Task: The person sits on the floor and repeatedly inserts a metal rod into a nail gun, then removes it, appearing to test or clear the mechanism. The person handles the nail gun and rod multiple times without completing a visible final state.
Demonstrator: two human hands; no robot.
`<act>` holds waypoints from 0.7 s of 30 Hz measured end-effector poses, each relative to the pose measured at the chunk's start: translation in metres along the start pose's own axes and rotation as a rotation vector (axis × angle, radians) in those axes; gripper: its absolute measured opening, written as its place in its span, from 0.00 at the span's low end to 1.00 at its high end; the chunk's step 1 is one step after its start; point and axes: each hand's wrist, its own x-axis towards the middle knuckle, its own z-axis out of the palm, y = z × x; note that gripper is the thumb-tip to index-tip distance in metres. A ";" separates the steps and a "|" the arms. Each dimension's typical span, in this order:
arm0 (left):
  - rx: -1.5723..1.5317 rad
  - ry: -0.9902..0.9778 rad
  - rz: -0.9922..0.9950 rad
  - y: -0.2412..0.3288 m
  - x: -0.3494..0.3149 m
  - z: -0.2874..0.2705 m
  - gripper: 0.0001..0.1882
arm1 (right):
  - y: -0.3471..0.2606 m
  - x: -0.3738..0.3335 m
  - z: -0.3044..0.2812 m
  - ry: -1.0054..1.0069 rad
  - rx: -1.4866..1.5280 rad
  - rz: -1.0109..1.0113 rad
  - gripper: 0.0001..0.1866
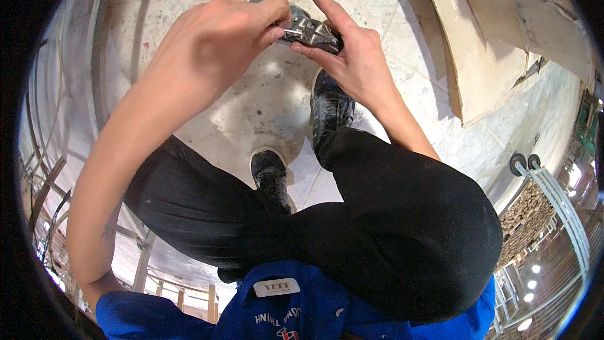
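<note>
Currently, off to the right of my view, I see a wheeled cart [563,208] with pale tubular rails, carrying a close-packed stack of brown pieces [525,220]; I cannot tell exactly what the pieces are. A pair of dark wheels [518,164] shows at its upper end.

Ahead of the person, near the top of my view, a dark metal device [318,34] with shiny silver parts is held above the pale, stained floor [264,107], between the two hands. The left hand [233,34] comes over from the left with its fingers curled in, thumb and forefinger pinched together on the device's left end, at a small bright part. The right hand [357,53] has the device's right end in the crook between thumb and palm; the thumb lies along the near side, while the forefinger stretches out free, well apart from the thumb. I cannot make out the right hand's other fingers, since they are hidden.

Below the device I see two black shoes [332,104], the right one farther forward, and black trousers [409,226]. A curved wooden panel [469,56] stands to the right of the right hand.
</note>
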 end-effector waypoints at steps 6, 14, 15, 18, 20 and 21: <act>-0.001 0.027 0.005 0.002 -0.001 0.003 0.07 | -0.005 -0.001 0.001 -0.002 0.003 0.018 0.42; 0.044 0.049 0.028 0.002 -0.003 0.008 0.07 | -0.006 -0.001 0.003 0.028 0.007 -0.031 0.42; 0.068 0.057 0.029 0.001 -0.004 0.008 0.07 | -0.006 0.000 0.004 0.024 0.005 -0.033 0.42; 0.148 0.086 0.053 0.000 -0.005 0.008 0.07 | -0.006 0.001 0.007 0.032 0.001 -0.060 0.41; 0.214 0.113 0.095 0.002 -0.005 0.003 0.07 | -0.004 0.001 0.009 0.062 0.003 -0.103 0.41; 0.220 0.110 0.081 0.003 -0.004 0.001 0.06 | -0.005 0.002 0.009 0.054 0.005 -0.091 0.41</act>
